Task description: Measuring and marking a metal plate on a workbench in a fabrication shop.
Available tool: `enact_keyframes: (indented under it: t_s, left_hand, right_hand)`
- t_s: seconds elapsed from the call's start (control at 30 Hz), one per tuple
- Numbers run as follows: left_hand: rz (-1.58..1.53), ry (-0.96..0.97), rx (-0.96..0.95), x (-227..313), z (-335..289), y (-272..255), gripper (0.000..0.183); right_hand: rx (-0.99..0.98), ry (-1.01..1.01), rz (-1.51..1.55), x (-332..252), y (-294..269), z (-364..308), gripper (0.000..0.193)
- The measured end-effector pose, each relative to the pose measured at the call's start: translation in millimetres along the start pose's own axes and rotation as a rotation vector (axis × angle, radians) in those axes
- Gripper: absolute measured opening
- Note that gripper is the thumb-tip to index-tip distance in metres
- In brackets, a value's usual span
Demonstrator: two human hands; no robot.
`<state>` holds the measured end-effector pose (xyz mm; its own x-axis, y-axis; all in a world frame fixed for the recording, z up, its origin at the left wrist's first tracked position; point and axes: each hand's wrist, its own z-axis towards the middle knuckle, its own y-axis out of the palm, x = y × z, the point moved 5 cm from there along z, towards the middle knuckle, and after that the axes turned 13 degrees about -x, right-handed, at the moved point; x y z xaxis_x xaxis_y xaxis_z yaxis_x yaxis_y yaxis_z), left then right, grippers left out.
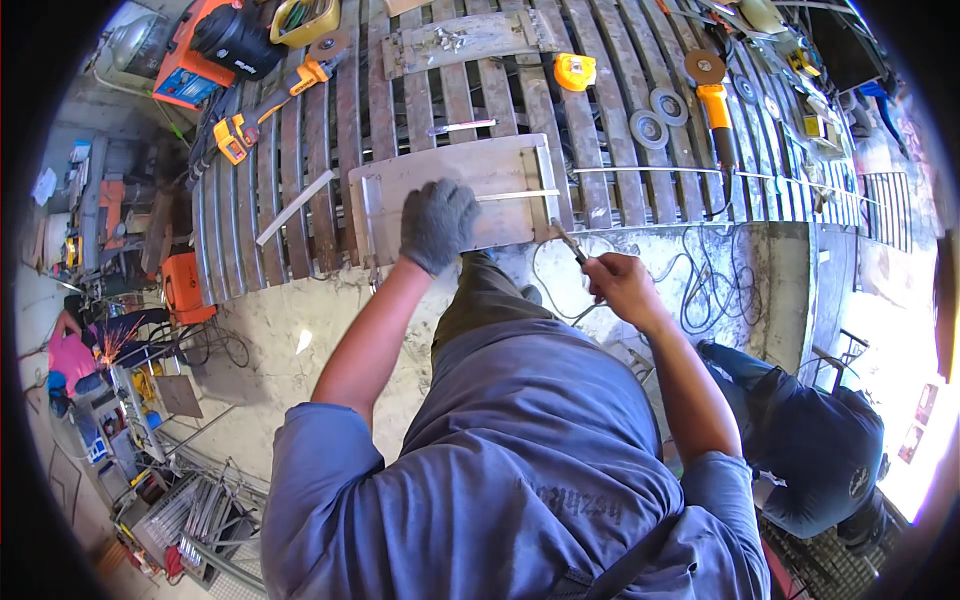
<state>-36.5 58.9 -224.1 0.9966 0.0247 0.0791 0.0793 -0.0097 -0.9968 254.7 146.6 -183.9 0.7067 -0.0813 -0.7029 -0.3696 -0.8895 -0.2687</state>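
Note:
A grey work glove covers my left hand (440, 226), which rests closed on a flat metal plate (510, 165) at the near edge of the slatted bench. From under its fingers a thin pale metal strip (520, 195) runs right across the plate; the glove hides its other end. Narrow raised bars line the plate's left and right ends. Bare and closed, my right hand (622, 288) grips a hand tool with a dark handle (572, 246). The tool's metal tip points up-left, close to the plate's lower right corner; its exact kind is unclear.
On the slatted metal bench (600, 205) lie a marker (462, 127), a yellow tape measure (575, 72), grinding discs (649, 129) and two angle grinders (712, 100) (290, 90). Cables (715, 290) loop on the floor. One person (810, 430) crouches at right; another (75, 350) works near sparks at left.

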Motion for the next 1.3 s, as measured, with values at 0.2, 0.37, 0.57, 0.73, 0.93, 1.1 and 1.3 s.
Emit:
enact_keyframes:
  t_s: [0.2,0.37,0.57,0.73,0.93,1.1,1.3]
  left_hand:
    - [-0.2,-0.117,0.146,27,-33,7,0.011]
    - [-0.265,-0.13,0.072,20,-42,16,0.007]
    - [-0.278,-0.097,0.032,19,-37,16,0.007]
    - [-0.29,-0.07,0.049,18,-36,19,0.012]
    - [-0.312,-0.065,0.106,17,-42,17,0.012]
    - [-0.312,0.001,0.12,16,-40,12,0.014]
    - [-0.323,0.017,0.083,22,-37,0,0.012]
  right_hand:
    - [-0.414,0.003,0.916,-3,76,70,0.056]
    - [-0.267,-0.002,1.079,-10,101,98,0.055]
    - [-0.079,-0.002,1.174,-6,106,110,0.045]
    - [-0.046,0.025,1.176,-4,105,112,0.041]
    - [-0.077,-0.028,1.226,-10,109,109,0.033]
    - [-0.095,-0.036,1.203,-5,112,115,0.029]
    - [-0.109,-0.017,1.214,-4,114,113,0.029]
